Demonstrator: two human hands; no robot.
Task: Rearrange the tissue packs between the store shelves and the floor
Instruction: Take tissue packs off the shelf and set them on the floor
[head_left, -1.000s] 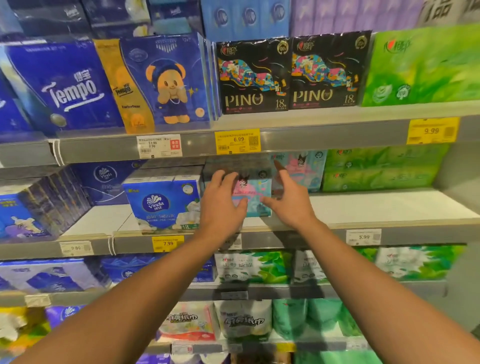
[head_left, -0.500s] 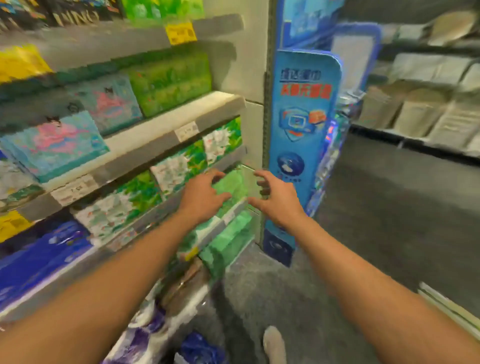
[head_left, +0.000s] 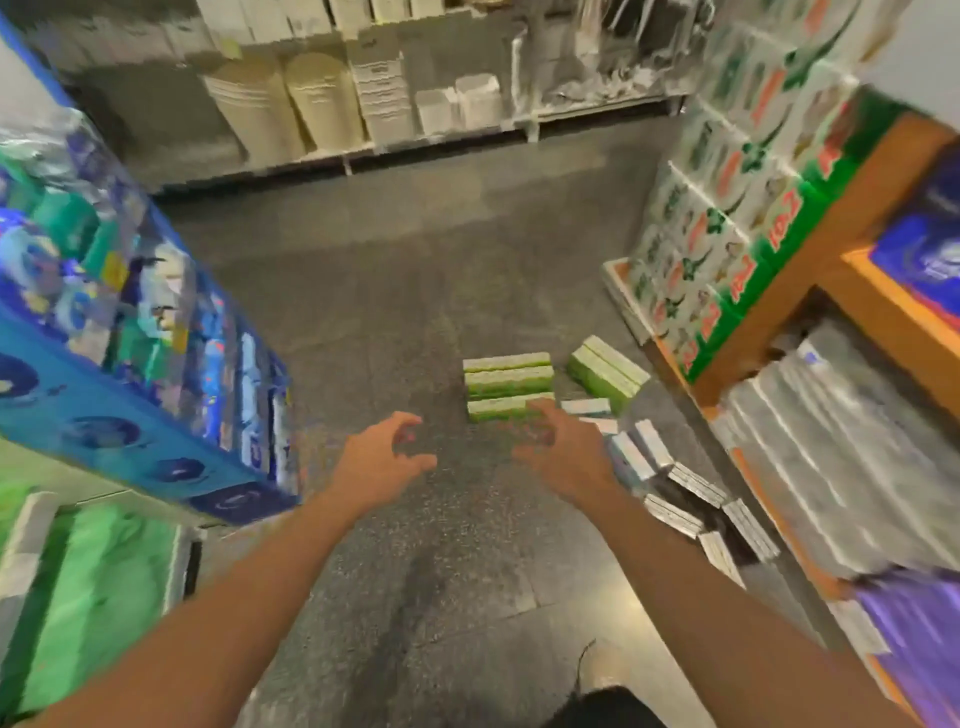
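The head view looks down a store aisle onto a grey speckled floor (head_left: 405, 322). Three flat green-and-white tissue packs (head_left: 508, 385) stand on edge in a row there, a fourth, tilted green pack (head_left: 605, 373) just beside them to the right, and a scatter of pale white-and-blue packs (head_left: 675, 483) trails toward the orange-edged shelf unit (head_left: 810, 249) on the right. A blue display stand (head_left: 130, 395) of wrapped goods sits at left.

Both arms reach forward and down. The left hand (head_left: 376, 460) hovers over bare floor with its fingers (head_left: 410, 422) loosely curled and spread, holding nothing. The right hand (head_left: 558, 447) is likewise empty and part-curled, its fingertips overlapping the nearest green pack in the picture; motion blur leaves it unclear whether they touch.

These packs are probably light and soft, film-wrapped and somewhat slippery, yielding under a squeeze but not fragile. Clasping one by its broad faces, one hand on each side, should hold best; pinching a thin edge may let it slide.

Half a second ago the hands hovered at green packs on a low shelf beside the blue stand; now the view has swung away from that shelving to the open floor, and the hands aim at the packs lying there.
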